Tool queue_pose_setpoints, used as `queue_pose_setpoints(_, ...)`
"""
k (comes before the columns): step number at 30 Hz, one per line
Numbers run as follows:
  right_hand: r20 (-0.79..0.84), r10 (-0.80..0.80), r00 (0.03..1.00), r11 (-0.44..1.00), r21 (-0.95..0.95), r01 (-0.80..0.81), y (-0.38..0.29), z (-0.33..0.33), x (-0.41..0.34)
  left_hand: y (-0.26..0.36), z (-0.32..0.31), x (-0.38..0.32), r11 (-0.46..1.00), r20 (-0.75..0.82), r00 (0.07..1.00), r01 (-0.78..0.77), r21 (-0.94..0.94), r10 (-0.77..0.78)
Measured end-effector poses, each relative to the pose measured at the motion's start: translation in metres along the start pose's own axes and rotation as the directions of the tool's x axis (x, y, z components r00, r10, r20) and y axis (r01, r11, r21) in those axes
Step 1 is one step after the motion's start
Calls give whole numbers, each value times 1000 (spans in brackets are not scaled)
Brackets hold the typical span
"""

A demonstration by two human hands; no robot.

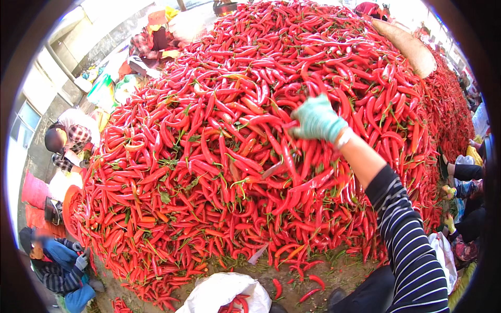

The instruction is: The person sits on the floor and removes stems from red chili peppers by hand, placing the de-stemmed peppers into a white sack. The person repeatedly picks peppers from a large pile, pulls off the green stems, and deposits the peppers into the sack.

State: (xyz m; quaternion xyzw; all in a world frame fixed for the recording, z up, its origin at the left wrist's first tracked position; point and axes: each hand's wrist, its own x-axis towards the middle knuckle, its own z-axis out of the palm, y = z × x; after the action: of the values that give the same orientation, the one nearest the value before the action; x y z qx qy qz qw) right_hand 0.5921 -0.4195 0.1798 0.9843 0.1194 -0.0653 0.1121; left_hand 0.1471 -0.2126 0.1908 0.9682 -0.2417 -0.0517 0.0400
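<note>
A huge heap of fresh red chili peppers [219, 168] rises in front of me, with green stems and a few leaves mixed in. My right hand [318, 118], in a pale green knit glove, reaches onto the upper middle of the heap. Its fingertips are blurred against the peppers, and a bit of red shows by the thumb; whether a pepper is gripped is unclear. My left hand is out of view. At the bottom edge, a white woven sack [256, 287] stands with its mouth open and some red peppers [238, 303] inside.
Loose peppers [309, 295] lie on the dirt ground [258, 274]. People sit along the left: one in a striped top [58, 277], another in checks [80, 131], a third in an orange hat [156, 19]. More people and a white bag [444, 254] are at right.
</note>
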Motion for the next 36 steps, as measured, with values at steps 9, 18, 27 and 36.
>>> queue_pose_setpoints(9, -145, -158, 977, 987, -16, 157, -21, 57, -134, 8, -1, -19, 1000, -95, 995, -25, -15, 24)
queue_pose_setpoints(18, 522, -395, 756, 916, 160, 367, -45, 74, -234, 7, -7, -39, 999, -118, 993, 1, -53, -7)
queue_pose_setpoints(27, -363, 65, 930, 992, 124, -20, -38, 79, -45, 1, -24, -43, 996, -38, 997, 57, -66, -60)
queue_pose_setpoints(36, -501, -150, 852, 964, 119, 239, -70, 152, -133, 5, -29, -48, 995, 197, 975, 99, 29, -103)
